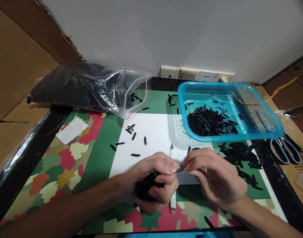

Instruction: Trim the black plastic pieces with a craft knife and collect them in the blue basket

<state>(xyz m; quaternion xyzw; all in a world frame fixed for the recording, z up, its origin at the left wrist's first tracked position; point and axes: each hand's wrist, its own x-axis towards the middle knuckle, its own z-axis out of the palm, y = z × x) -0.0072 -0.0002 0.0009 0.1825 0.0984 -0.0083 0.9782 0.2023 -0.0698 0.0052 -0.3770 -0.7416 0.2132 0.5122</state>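
My left hand [163,168] is closed around a clump of small black pieces [144,189], with thumb and forefinger pinched at its front. Between the two hands a thin black piece [180,170] sticks out from the left fingertips. At its other end my right hand [217,175] is closed in a pinch. Beneath the hands lies a slim white tool with a dark pointed tip [172,152], perhaps a craft knife, partly hidden by the left hand. Several loose black pieces [145,140] are scattered over the white paper [156,129].
A blue plastic basket [268,124] holds a heap of black pieces. More black piles [240,153] lie beside it, near scissors [285,150]. A clear zip bag [109,87] of black material rests at back left. Power sockets [188,73] line the wall.
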